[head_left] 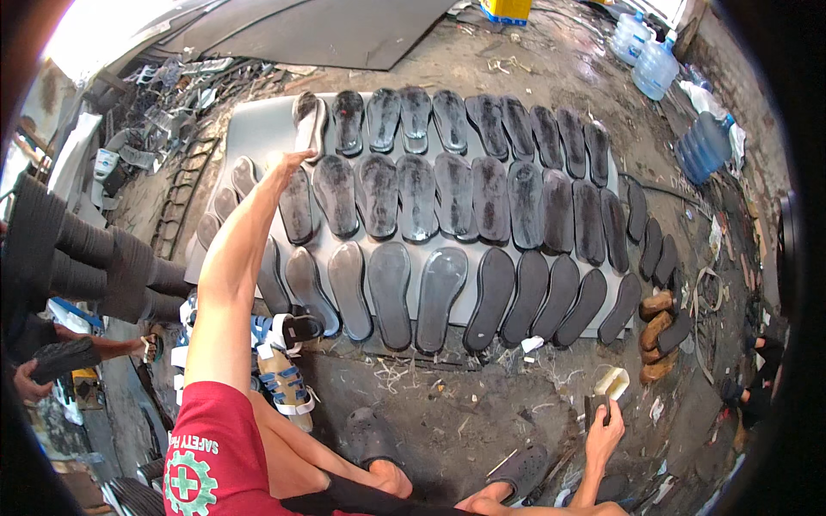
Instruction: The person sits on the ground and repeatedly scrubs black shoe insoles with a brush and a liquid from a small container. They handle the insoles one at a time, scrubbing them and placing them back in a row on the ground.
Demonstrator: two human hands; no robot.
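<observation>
My left hand (291, 165) reaches to the far left of the rows, its fingers closed at the near end of a shoe sole (308, 127) that has a pale edge and a dark patch on top. Low on the right, my right hand (606, 432) grips a dark, flat piece (594, 411) whose kind I cannot make out. Just past those fingers is a cream, open-topped container (613, 382); whether the hand holds it too, I cannot tell. Dark shoe soles (416, 198) lie in three rows on a grey sheet (268, 125), several looking wet and shiny.
Strapped sandals (284, 378) stand beside my left leg. Brown shoe-shaped blocks (656, 340) are at the right. Stacked dark soles (86, 249) rise on the left, near another person's hand (31, 383) holding a dark piece. Large blue water bottles (656, 67) stand far right.
</observation>
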